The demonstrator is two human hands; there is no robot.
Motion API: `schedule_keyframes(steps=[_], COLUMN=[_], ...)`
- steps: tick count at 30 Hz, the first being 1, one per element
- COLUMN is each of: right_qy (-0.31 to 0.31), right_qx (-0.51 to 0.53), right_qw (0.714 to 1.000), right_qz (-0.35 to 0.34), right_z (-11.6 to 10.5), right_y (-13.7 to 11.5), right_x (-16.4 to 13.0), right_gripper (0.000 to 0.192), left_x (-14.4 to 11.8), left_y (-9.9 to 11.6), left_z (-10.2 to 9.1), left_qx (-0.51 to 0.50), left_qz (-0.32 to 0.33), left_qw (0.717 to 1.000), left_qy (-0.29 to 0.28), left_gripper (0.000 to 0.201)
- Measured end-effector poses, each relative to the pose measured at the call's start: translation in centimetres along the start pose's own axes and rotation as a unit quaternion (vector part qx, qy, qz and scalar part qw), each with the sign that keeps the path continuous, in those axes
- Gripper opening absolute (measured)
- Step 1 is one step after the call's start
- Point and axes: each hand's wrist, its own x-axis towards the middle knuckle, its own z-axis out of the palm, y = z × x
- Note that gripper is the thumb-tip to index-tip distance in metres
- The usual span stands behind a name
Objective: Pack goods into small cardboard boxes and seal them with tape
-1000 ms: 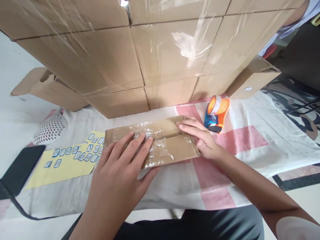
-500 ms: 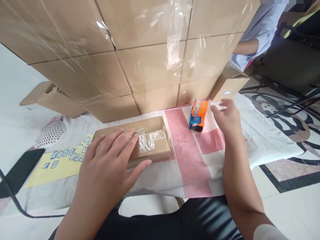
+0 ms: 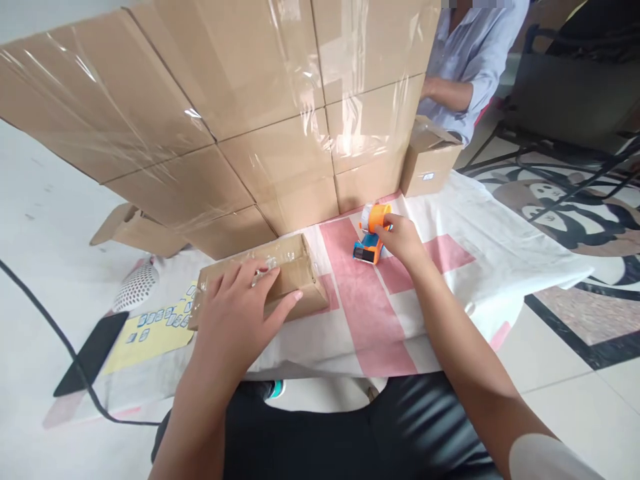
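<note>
A small cardboard box (image 3: 293, 283) with clear tape across its top lies on the cloth in front of me. My left hand (image 3: 243, 290) rests on that box, fingers spread and palm down over its near left part. To the right stands an orange and blue tape dispenser (image 3: 375, 237) carrying a roll of clear tape. The thumb and fingers of my right hand (image 3: 403, 241) pinch it from its right side. It still appears to be on the cloth. Some of the right fingertips are hidden behind the dispenser.
Shiny taped cartons (image 3: 280, 153) form a tall stack behind the box. At left are an open carton (image 3: 143, 230), a white perforated object (image 3: 137, 287), a yellow label sheet (image 3: 150, 343), a black phone (image 3: 93, 353) and a cable. Another person (image 3: 463, 73) is beyond a carton (image 3: 430, 163) at right.
My right hand has moved left and closed on the tape dispenser. The left hand stays on the box. The whole view has shifted with my head.
</note>
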Motion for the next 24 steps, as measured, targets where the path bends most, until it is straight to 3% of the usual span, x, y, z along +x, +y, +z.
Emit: schedule_keyframes(steps=[7,11,16,18,20,22,24], right_qy=[0.049,0.074,0.123,0.131,0.118,0.096,0.083], right_qx=[0.178,0.221,0.244,0.266,0.301,0.328,0.334], right_qw=[0.976,0.958,0.933,0.921,0.911,0.902,0.896], right_qz=[-0.112,-0.167,-0.235,-0.251,-0.256,-0.264,-0.279], right_z=[-1.5,-2.6,-3.0,-3.0,-3.0,-3.0,-3.0], right_y=[-1.1,-2.0,-2.4,-2.3,-2.2,-2.0,-1.7], right_x=[-2.9,-4.6,-5.9,-6.2,-6.4,-6.5,-6.6], right_gripper=[0.015,0.022,0.028,0.029,0.028,0.026,0.024], left_x=[-0.4,0.0,0.5,1.1,2.1,3.6,5.1], left_y=[0.9,2.0,5.9,8.3,10.7,12.4,13.4], left_z=[-0.1,-0.1,0.4,1.1,2.4,3.9,5.4], left_qx=[0.004,-0.017,-0.076,-0.173,-0.335,-0.507,-0.615], left_qz=[0.001,-0.003,0.026,-0.001,-0.060,-0.146,-0.208], left_qw=[0.999,0.997,0.988,0.979,0.940,0.849,0.759], left_qy=[0.039,0.071,0.130,0.104,0.034,-0.027,-0.049], left_gripper=[0.044,0.036,0.032,0.034,0.044,0.057,0.060])
